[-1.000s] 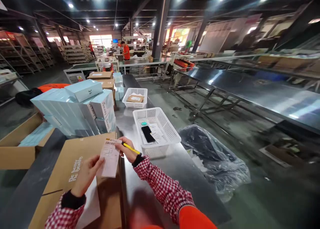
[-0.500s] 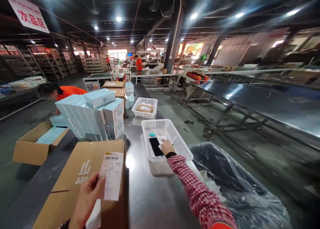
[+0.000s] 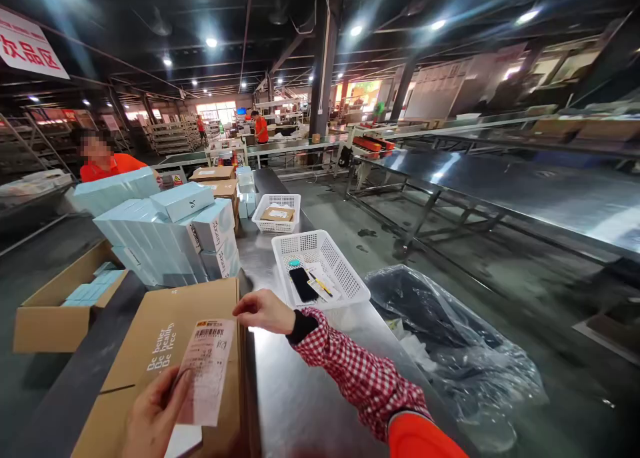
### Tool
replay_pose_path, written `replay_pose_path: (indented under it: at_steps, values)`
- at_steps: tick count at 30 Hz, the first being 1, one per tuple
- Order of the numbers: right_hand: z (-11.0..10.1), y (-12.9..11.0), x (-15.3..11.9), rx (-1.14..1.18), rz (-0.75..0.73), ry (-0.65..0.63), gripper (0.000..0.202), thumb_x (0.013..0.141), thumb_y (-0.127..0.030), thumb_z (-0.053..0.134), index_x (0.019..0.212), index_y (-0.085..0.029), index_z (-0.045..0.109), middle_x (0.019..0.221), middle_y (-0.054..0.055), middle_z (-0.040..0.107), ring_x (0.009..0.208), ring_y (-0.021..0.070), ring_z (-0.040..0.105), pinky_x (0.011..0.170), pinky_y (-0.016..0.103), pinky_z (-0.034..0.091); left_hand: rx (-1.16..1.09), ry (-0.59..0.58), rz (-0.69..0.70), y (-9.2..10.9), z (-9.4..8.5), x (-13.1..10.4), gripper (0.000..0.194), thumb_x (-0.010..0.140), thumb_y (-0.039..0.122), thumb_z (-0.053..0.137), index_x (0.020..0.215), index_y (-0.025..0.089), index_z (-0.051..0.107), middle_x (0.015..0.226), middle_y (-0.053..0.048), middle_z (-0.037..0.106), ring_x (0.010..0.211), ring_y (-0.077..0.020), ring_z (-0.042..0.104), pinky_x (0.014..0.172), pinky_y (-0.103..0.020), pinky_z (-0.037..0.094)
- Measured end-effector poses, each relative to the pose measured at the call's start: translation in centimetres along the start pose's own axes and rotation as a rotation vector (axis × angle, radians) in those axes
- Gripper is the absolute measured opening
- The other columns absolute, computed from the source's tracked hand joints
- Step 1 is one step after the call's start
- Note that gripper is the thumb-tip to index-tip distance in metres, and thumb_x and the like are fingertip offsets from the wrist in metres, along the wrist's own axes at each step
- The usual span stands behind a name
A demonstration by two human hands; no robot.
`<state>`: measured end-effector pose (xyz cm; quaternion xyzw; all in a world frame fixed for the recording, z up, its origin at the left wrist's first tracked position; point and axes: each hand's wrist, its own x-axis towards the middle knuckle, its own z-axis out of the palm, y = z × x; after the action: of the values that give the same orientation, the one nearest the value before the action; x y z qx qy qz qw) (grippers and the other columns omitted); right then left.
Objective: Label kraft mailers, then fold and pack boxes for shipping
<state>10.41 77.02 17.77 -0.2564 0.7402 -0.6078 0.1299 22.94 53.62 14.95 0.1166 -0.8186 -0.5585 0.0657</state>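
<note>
Blue boxes (image 3: 150, 231) crowd behind the carton (image 3: 125, 368), above it the left hand (image 3: 155, 408) pinches a label (image 3: 209, 368), part-hiding a white sheet (image 3: 185, 439), and the right hand (image 3: 267, 311) has an unclear grip.

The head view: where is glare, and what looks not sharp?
In the head view, ceiling lights flare into bluish streaks; that view also shows white glare on the steel table below the right hand; the same view leaves smaller print on the paper label too soft to read.

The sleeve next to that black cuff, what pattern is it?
Red-and-white checks; the sleeve shows best in the head view.
</note>
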Motion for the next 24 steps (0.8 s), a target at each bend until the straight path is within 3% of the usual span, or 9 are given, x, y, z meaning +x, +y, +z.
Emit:
replay_pose_path:
  at_steps: [8, 14, 17, 22, 24]
  values:
    - [-0.1, -0.9, -0.8, -0.100, -0.041, -0.044, 0.014, 0.066, -0.011, 0.060, 0.072, -0.012, 0.072, 0.061, -0.001, 0.064, 0.054, 0.0081, 0.052, 0.052, 0.018, 0.038, 0.059, -0.052, 0.104, 1.2, -0.4, -0.6, 0.043, 0.063, 0.057, 0.070, 0.084, 0.020, 0.074, 0.075, -0.003, 0.074, 0.068, -0.0200, 0.067, 0.057, -0.022, 0.055]
    - [-0.2, -1.6, -1.2, -0.189, -0.033, -0.047, 0.014, 0.065, -0.009, 0.058, 0.069, -0.012, 0.071, 0.057, -0.002, 0.061, 0.052, 0.0079, 0.051, 0.050, 0.018, 0.036, 0.055, 0.060, 0.127, 1.4, 0.5, -1.3, 0.044, 0.065, 0.060, 0.068, 0.085, 0.021, 0.072, 0.075, -0.002, 0.073, 0.068, -0.0186, 0.067, 0.057, -0.020, 0.053]
    - [-0.3, -1.6, -1.2, -0.181, -0.029, -0.052, 0.011, 0.064, -0.010, 0.059, 0.066, -0.013, 0.069, 0.056, -0.003, 0.059, 0.053, 0.0082, 0.050, 0.050, 0.019, 0.035, 0.050, 0.044, 0.113, 0.8, 0.7, -1.2, 0.047, 0.065, 0.062, 0.066, 0.086, 0.021, 0.072, 0.078, -0.002, 0.074, 0.071, -0.0202, 0.067, 0.060, -0.023, 0.054]
    - [-0.6, -1.0, -1.0, 0.068, 0.064, -0.128, 0.005, 0.062, -0.013, 0.060, 0.062, -0.015, 0.064, 0.053, -0.005, 0.056, 0.050, 0.0071, 0.046, 0.047, 0.019, 0.033, 0.073, -0.094, 0.050, -0.1, 0.1, 0.3, 0.052, 0.065, 0.064, 0.064, 0.092, 0.020, 0.070, 0.085, -0.005, 0.074, 0.077, -0.0236, 0.068, 0.063, -0.028, 0.056]
    - [-0.5, -0.6, -0.7, 0.297, 0.130, -0.164, 0.004, 0.060, -0.017, 0.063, 0.062, -0.015, 0.062, 0.048, -0.006, 0.052, 0.043, 0.0058, 0.041, 0.042, 0.019, 0.029, 0.107, -0.025, 0.099, 0.4, 0.2, 1.1, 0.061, 0.068, 0.066, 0.060, 0.105, 0.018, 0.066, 0.099, -0.010, 0.072, 0.087, -0.0269, 0.067, 0.074, -0.035, 0.056]
